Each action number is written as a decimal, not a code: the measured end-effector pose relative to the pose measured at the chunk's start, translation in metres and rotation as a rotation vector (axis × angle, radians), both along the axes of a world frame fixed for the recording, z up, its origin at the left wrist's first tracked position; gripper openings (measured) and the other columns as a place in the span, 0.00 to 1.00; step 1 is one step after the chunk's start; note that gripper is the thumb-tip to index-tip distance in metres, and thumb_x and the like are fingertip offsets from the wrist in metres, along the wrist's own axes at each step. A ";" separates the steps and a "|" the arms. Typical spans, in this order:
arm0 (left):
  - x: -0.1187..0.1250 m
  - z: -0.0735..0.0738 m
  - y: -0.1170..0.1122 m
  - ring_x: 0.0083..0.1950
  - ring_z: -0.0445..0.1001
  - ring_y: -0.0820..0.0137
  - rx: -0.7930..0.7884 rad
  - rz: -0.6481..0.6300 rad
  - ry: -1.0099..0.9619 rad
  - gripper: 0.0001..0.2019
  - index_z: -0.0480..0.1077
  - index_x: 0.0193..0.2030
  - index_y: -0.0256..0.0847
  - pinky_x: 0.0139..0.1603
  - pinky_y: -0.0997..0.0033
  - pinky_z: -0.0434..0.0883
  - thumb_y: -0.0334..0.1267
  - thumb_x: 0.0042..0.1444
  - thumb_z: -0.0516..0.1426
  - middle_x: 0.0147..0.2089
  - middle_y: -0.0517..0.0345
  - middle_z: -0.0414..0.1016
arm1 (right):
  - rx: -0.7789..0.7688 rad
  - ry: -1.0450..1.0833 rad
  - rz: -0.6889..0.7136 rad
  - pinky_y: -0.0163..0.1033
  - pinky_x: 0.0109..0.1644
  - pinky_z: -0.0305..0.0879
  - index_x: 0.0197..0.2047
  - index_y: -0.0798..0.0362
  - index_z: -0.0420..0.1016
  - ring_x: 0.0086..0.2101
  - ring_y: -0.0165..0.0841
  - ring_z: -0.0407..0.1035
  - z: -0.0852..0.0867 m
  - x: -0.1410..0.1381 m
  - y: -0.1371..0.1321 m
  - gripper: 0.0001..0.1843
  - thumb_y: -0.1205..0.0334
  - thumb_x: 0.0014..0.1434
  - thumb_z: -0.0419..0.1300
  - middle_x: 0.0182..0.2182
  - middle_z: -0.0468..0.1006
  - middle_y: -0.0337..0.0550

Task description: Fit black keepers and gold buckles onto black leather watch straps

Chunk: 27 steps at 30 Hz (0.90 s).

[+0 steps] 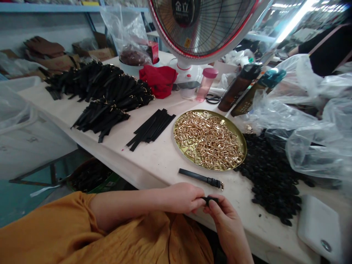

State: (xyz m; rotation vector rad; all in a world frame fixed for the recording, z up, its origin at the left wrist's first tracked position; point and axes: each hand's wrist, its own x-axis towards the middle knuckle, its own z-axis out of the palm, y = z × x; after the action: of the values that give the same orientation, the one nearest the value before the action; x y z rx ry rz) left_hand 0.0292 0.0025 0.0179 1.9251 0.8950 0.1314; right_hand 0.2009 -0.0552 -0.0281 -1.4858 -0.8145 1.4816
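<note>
Close to the table's front edge, my left hand and my right hand meet over a small black strap. Fingers of both hands are closed on it, and most of the strap is hidden by them. Just beyond lies another black strap with a gold buckle at its right end. A round gold tray full of small gold buckles stands behind that. To its right spreads a heap of small black loops.
Flat black strips lie left of the tray, with large piles of buckled straps farther back. A fan, a red cloth, a pink-lidded bottle, dark bottles and plastic bags line the back. A white device sits at right.
</note>
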 end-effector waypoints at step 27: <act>-0.018 -0.001 0.010 0.42 0.69 0.69 -0.068 0.176 -0.043 0.15 0.68 0.46 0.38 0.43 0.74 0.63 0.40 0.56 0.46 0.43 0.56 0.72 | 0.379 -1.178 -0.108 0.43 0.37 0.60 0.44 0.57 0.71 0.29 0.36 0.65 0.003 0.096 0.064 0.24 0.46 0.53 0.53 0.35 0.71 0.48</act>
State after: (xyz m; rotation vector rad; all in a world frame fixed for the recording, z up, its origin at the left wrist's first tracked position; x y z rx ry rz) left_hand 0.0114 0.0124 0.0166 1.7726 1.0269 0.2430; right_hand 0.2970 0.0087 -0.0255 -1.9904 -1.5316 0.1977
